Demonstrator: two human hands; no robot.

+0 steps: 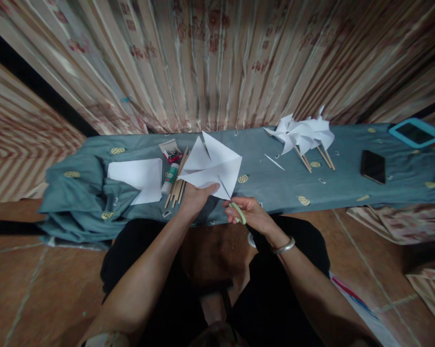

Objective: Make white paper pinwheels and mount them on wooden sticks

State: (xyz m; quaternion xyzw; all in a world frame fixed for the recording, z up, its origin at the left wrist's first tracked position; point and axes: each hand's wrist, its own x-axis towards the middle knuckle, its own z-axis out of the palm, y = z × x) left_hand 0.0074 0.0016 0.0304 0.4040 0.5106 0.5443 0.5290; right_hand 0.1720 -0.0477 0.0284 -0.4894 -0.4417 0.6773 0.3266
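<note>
A square sheet of white paper point(226, 161) is pinched at its near edge by my left hand point(197, 198), thumb on top. Slits run inward from its top and left corners. My right hand point(251, 214) grips a pair of scissors point(239, 213) with light green handles. The scissor blades lie at the paper's near right corner, one of them over the sheet. Left of the paper are several wooden sticks point(174, 193) and a glue stick point(170, 176) with a green label.
White paper sheets point(150, 178) lie at the left, near a small open box point(171, 152). Paper pinwheels point(293, 134) on sticks lie at the right, with a paper scrap point(274, 162), a black phone point(373, 166) and a blue-framed tablet point(415, 132) on the grey-green cloth point(333, 185).
</note>
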